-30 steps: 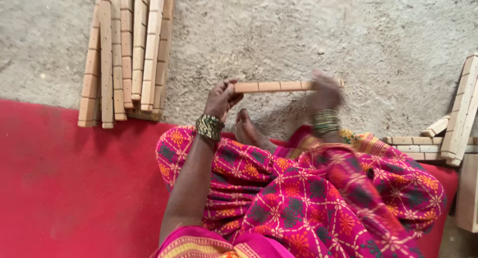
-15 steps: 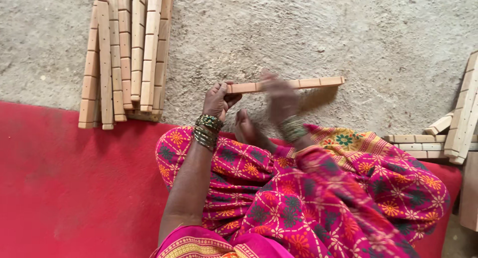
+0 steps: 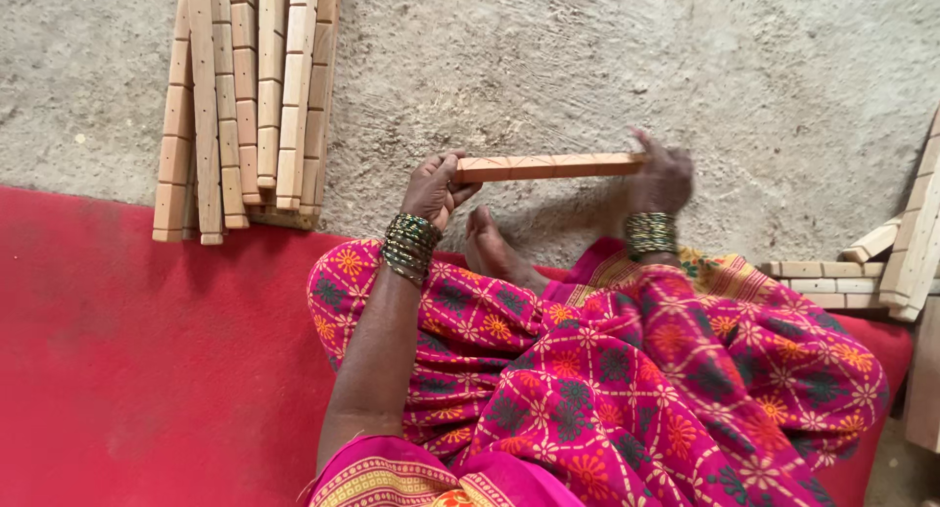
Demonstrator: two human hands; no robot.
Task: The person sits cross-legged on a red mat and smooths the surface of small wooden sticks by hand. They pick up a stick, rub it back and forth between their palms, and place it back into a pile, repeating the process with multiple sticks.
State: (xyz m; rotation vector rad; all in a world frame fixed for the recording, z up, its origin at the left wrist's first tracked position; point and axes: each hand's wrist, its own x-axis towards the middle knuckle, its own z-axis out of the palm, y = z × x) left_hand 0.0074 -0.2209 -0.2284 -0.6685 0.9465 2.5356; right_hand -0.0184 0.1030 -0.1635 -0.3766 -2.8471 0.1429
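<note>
I hold a long carved wooden stick (image 3: pixel 548 166) level above the concrete floor. My left hand (image 3: pixel 433 188) grips its left end, with green and gold bangles at the wrist. My right hand (image 3: pixel 662 176) is closed around its right end and looks blurred; it also wears bangles. My bare foot (image 3: pixel 490 253) rests on the floor just below the stick, and my lap is covered by a pink patterned sari (image 3: pixel 627 370).
A stack of similar wooden sticks (image 3: pixel 250 96) lies on the floor at the upper left. More sticks (image 3: pixel 881 262) are piled at the right edge. A red mat (image 3: pixel 137 370) covers the floor at the lower left.
My right hand slid left along the stick toward the left hand, then back out to the right end. The left hand kept its grip on the left end.
</note>
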